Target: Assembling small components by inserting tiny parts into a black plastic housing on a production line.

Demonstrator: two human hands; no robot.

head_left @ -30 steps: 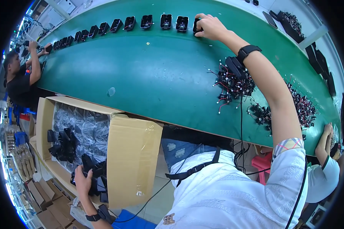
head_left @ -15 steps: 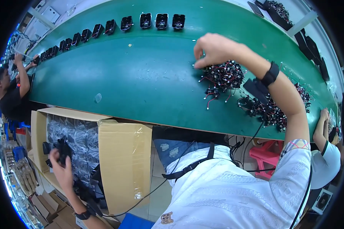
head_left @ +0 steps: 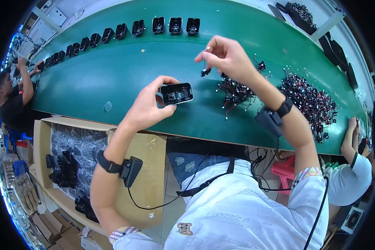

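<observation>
My left hand (head_left: 148,106) holds a small black rectangular housing (head_left: 176,93) with its open side up, above the green conveyor belt (head_left: 91,79). My right hand (head_left: 226,56) is raised to the right of it, pinching a small black wired part (head_left: 205,72) that dangles from the fingertips. Under and right of that hand lies a pile of small black parts with red wires (head_left: 236,92). A bigger heap of the same parts (head_left: 308,102) lies farther right.
A row of black housings (head_left: 125,30) runs along the belt's far side. An open cardboard box (head_left: 66,160) with bagged black housings stands at my lower left. One person (head_left: 12,104) works at the far left, another (head_left: 354,166) at my right. Black trays (head_left: 333,46) sit at the upper right.
My left hand rose from the cardboard box to the belt with a black housing. My right hand left the far row, reached the wire pile and lifted a small wired part.
</observation>
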